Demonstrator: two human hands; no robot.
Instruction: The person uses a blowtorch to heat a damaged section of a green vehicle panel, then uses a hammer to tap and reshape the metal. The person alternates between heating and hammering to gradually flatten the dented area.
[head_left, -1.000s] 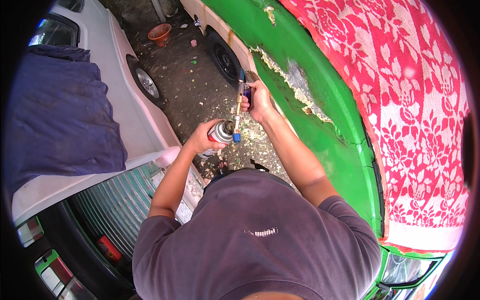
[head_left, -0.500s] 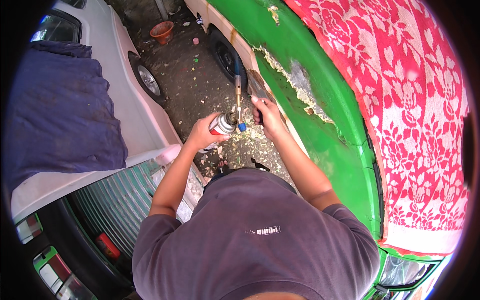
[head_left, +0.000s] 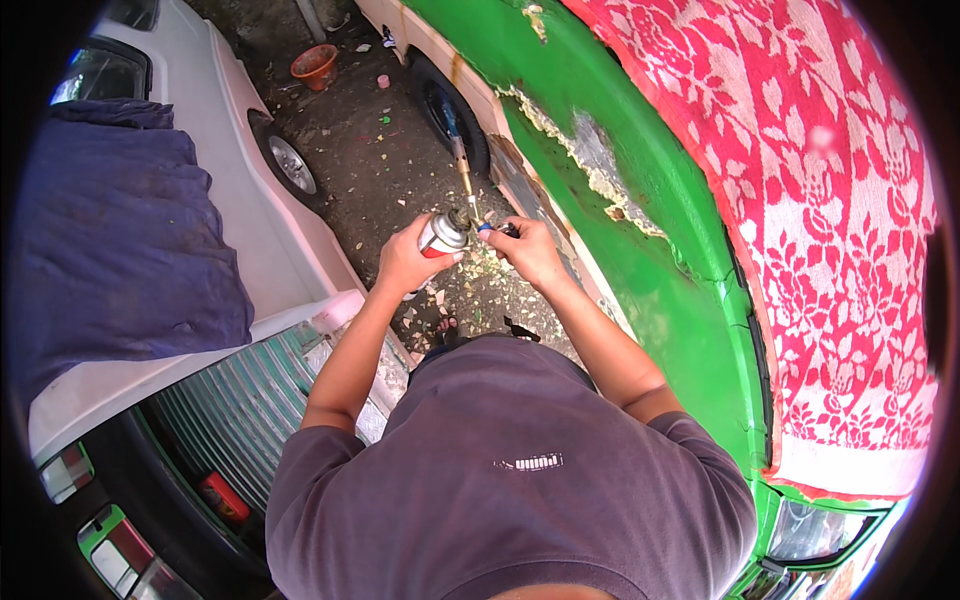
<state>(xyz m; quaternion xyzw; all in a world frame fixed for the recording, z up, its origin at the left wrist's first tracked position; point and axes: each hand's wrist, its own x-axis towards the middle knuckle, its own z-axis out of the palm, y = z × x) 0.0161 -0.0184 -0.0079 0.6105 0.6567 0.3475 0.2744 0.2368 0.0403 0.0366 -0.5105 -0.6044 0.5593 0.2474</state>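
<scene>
My left hand [head_left: 405, 258] is wrapped around a red and white gas canister [head_left: 443, 236]. Screwed onto it is a brass blowtorch head [head_left: 463, 175], its nozzle pointing away from me with a blue flame at the tip. The fingertips of my right hand [head_left: 533, 258] are at the torch's blue knob [head_left: 485, 229]. In that same hand sits a small dark object [head_left: 510, 230], mostly hidden by the fingers. Beside it on the right is a green vehicle panel [head_left: 560, 165] with a long strip of peeled paint [head_left: 590, 165] baring grey beneath.
A white vehicle [head_left: 215, 200] stands at left, partly under a dark blue cloth [head_left: 140, 230]. A red and white floral cloth [head_left: 800, 230] covers the green vehicle. Paint flakes [head_left: 480, 295] litter the ground. Farther off are a tyre [head_left: 440, 105] and an orange pot [head_left: 315, 67].
My right hand has moved left and its fingertips have come to the torch's blue knob. The torch nozzle has tilted to the left.
</scene>
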